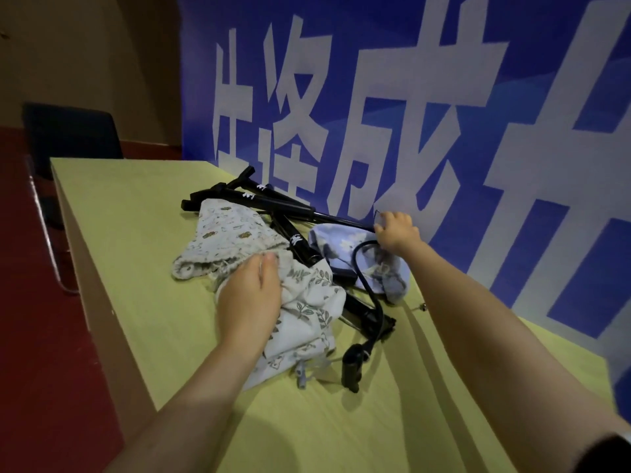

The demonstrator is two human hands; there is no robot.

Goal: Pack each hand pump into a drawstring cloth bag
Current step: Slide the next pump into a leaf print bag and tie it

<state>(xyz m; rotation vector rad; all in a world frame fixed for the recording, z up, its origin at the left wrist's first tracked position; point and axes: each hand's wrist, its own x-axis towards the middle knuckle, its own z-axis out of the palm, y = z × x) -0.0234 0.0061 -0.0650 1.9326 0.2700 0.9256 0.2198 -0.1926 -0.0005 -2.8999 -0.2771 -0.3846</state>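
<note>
My left hand (pixel 251 295) lies flat on the leaf-print bag (pixel 307 312); my right hand (pixel 396 232) grips a pump rod (pixel 338 220) (still unbagged). Next, I'd open the bag's mouth.

We see a pale green table (pixel 136 206), a dark chair (pixel 71 134) beside it, and a blue banner (pixel 392 46) with white characters behind.

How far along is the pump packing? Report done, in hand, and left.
Done: nothing looks packed; the black hand pumps lie bare on the yellow-green table. In hand: the left hand rests on the white leaf-print cloth bag; the right hand pinches a thin black pump rod. Left: bagging every pump.
</note>
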